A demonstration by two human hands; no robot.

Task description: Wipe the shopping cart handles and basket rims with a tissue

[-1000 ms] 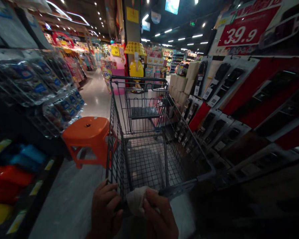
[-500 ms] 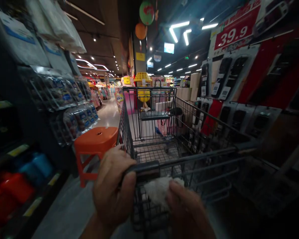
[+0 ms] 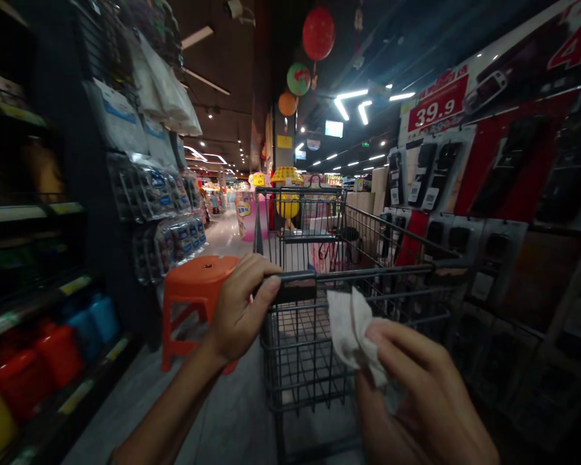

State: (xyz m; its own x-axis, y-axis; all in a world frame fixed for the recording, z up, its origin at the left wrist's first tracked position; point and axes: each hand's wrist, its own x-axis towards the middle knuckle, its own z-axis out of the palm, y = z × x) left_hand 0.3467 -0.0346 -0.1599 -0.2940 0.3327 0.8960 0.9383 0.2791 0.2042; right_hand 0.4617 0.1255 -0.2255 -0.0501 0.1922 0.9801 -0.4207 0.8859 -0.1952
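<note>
My left hand (image 3: 246, 305) is wrapped round the left end of the handle (image 3: 295, 287) of a dark wire shopping cart (image 3: 310, 358). Pinched between the thumb and fingers of my right hand (image 3: 411, 381) is a crumpled white tissue (image 3: 351, 326). That hand is held on the near side of the handle, in front of the basket, and does not grip the cart. The wire basket stretches away from me, and its grid floor shows through the bars.
An orange plastic stool (image 3: 198, 278) stands close on the cart's left. Shelves with red and blue containers (image 3: 61, 358) line the left side. Packaged goods (image 3: 445, 174) hang on the right under a red price sign (image 3: 438, 103). A pillar with balloons (image 3: 299, 79) rises ahead.
My right hand has moved right, away from the handle, lifting the tissue into clear view. The left hand keeps its hold on the handle. My view has shifted, so more of the left shelves shows.
</note>
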